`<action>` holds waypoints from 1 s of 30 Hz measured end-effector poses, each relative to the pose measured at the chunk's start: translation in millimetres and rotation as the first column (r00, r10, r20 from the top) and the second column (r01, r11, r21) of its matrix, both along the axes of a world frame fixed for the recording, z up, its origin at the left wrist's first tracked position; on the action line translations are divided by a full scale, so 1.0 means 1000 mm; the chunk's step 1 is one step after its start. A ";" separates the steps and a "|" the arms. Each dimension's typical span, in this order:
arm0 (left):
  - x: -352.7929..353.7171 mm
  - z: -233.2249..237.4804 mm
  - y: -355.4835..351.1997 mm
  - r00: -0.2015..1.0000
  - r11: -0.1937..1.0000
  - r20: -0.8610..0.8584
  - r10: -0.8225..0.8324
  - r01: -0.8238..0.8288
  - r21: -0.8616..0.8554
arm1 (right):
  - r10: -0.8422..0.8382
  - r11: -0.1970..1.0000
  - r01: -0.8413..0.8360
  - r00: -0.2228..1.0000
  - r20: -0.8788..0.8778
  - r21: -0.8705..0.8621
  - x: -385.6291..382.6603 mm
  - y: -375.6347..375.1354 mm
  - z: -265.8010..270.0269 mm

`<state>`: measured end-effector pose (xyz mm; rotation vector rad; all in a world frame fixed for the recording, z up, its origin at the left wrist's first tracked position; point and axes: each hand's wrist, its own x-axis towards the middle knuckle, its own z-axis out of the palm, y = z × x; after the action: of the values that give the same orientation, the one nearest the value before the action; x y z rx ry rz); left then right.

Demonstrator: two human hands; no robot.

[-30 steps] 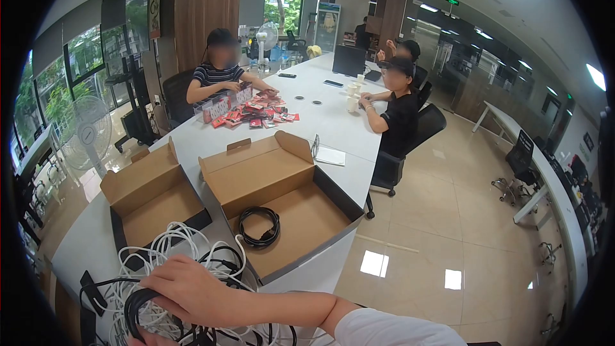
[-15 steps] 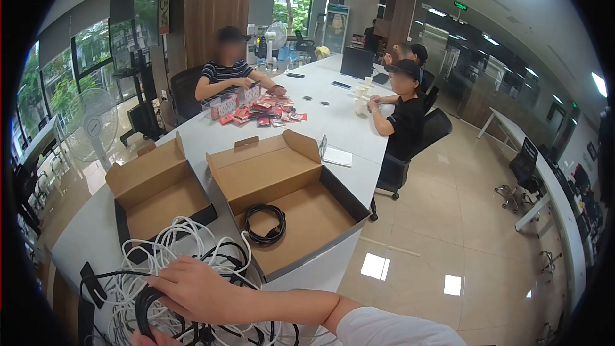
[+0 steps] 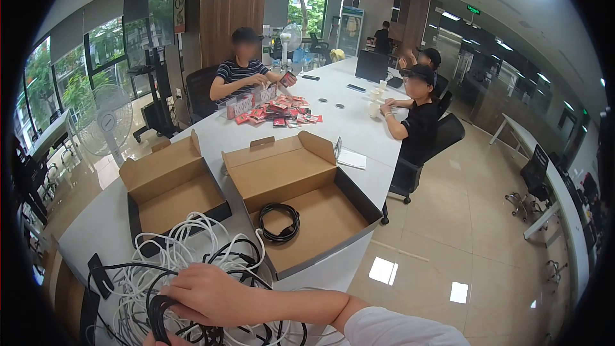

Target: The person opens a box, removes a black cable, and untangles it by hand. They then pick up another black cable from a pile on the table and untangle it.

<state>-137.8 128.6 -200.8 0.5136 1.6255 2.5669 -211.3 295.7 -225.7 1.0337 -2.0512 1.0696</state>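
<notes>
At the lower left, my right hand (image 3: 208, 293) is closed round a bundled black cable (image 3: 155, 319). Only the fingers of my left hand (image 3: 168, 339) show at the bottom edge, closed on the lower part of the same bundle. A strand of black cable runs left from it. Around and beneath both hands lies a tangled heap of white cables (image 3: 176, 240) mixed with black ones. Beyond the heap, a coiled black cable (image 3: 279, 223) rests inside a larger open cardboard box (image 3: 327, 250).
A smaller open cardboard box (image 3: 173, 208) stands to the left on the white table (image 3: 96, 227). Farther back are a pile of red packets (image 3: 282, 112), a seated person (image 3: 240, 74) handling them, and another person (image 3: 419, 106) by paper cups. A white fan (image 3: 107, 122) stands left.
The view has shifted, so the table and boxes sit farther right in it. Both hands still grip the black cable. The person across the table has raised a red packet.
</notes>
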 end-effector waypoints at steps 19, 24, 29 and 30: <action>-0.006 -0.003 -0.006 0.991 0.950 -0.070 -0.111 0.085 -0.300 | -0.076 0.993 0.081 0.996 -0.052 0.084 -0.001 0.006 -0.002; -0.007 -0.001 -0.007 0.981 0.934 -0.101 -0.165 0.122 -0.335 | -0.077 0.994 0.082 0.995 -0.057 0.078 -0.002 0.005 -0.004; -0.003 0.004 -0.003 0.973 0.919 -0.143 -0.183 0.117 -0.377 | -0.054 0.998 0.058 0.990 -0.128 0.027 -0.002 0.006 0.001; -0.002 0.007 -0.002 0.972 0.912 -0.150 -0.182 0.110 -0.396 | -0.048 0.999 0.051 0.988 -0.144 0.016 -0.003 0.005 0.001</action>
<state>-139.7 126.5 -193.9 0.8165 1.9997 2.0669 -214.2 301.0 -225.1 1.0332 -1.9648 0.9250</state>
